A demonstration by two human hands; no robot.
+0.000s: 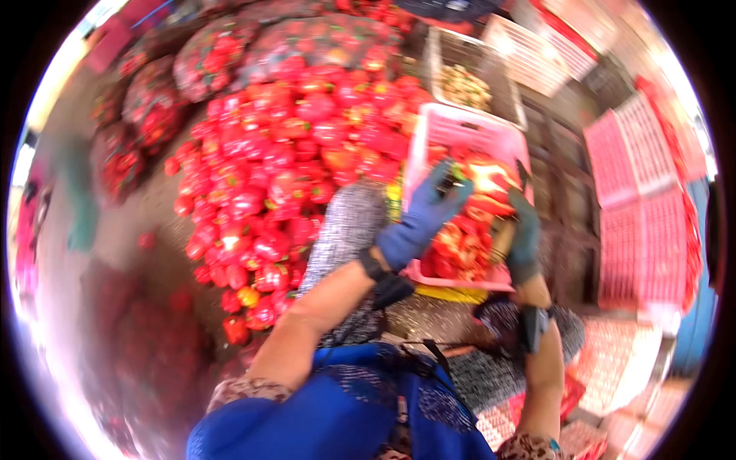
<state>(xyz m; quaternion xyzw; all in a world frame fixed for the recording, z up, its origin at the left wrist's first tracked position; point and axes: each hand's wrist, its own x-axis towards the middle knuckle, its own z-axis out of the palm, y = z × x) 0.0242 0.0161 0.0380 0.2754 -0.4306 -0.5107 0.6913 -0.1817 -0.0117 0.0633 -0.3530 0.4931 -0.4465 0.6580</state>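
A pink plastic crate (415, 157) in front of me holds red bell peppers, with cut red pepper pieces (460, 249) in its near part. My left hand (422, 222), in a blue glove, reaches over the crate's left side. Its fingers curl around something dark and green that blur keeps me from naming. My right hand (525, 238), in a green-grey glove, is at the crate's right side with its fingers bent inward. A slim dark thing (523, 175) juts up by those fingers; whether they hold it is unclear.
A large heap of red peppers (268, 161) spreads to the left, with filled net bags (153, 100) behind it. Beyond the pink crate stands a grey crate (498, 107) with pale pieces inside. Pink crates (640, 245) are stacked at the right. My knee (345, 238) borders the heap.
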